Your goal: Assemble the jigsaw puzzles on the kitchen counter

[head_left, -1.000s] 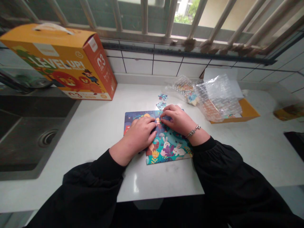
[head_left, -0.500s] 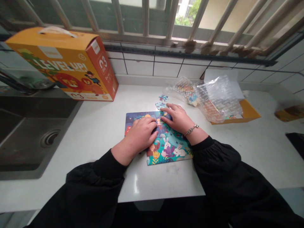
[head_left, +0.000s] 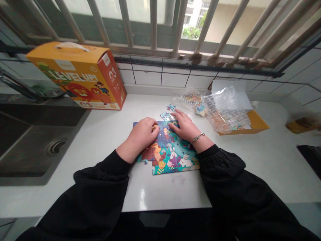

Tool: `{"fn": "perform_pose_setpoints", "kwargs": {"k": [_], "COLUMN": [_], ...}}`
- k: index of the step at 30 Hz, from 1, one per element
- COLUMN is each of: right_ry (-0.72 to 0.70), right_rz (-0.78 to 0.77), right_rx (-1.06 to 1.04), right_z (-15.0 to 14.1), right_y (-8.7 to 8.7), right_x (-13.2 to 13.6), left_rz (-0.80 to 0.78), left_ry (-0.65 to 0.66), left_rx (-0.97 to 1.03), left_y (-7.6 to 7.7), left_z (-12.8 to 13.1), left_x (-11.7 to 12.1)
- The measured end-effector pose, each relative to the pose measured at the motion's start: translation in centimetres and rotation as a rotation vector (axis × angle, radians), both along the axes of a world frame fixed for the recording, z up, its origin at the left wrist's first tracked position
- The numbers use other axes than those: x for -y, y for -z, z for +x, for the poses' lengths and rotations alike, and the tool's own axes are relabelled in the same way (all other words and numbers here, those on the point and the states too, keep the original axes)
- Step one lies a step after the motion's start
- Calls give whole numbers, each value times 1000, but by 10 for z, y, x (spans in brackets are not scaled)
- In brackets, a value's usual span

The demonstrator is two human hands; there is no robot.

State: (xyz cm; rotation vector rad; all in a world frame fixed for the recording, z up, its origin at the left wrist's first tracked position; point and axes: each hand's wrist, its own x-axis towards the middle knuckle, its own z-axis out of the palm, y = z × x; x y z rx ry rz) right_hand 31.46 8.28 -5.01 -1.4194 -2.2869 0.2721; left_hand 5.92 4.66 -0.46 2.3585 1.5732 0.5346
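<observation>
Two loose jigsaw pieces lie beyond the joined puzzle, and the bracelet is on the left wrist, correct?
Wrong wrist: the head view shows the bracelet at the right hand. Two loose jigsaw pieces do lie beyond the joined puzzle.

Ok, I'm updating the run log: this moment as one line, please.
left hand: on puzzle | right hand: on puzzle, fingers spread | loose pieces: beyond puzzle | orange box: near sink

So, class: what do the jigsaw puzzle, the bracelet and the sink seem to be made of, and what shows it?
Jigsaw puzzle: probably smooth printed cardboard, from its flat, interlocking pieces.
Bracelet: shiny, silvery metal by its bright glints, though coated plastic is possible.
Sink: likely satin-finished metal, judging by its soft grey sheen; a dark composite isn't ruled out.
</observation>
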Motion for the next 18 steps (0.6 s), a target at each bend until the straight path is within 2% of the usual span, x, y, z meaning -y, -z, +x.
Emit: {"fn": "perform_pose_setpoints", "kwargs": {"k": [4,9,14,18], "right_ry": [151,286,372,403], "right_rz": [9,-5,-59,-64], "right_rx": [79,226,227,218], "right_z": [-10,-29,-39,-39], "right_y": [-2,-16,-18,-15], "right_x": [-13,-36,-55,-62], "left_rz": [4,18,-29,-60], "left_ry": [-81,-145,-138,-103], "left_rx": [-103,-151,-64,-11], "left_y": [-5,4,13,9], "left_z": [22,46,47,37], "left_x": [-23,-65,-102,-110]}}
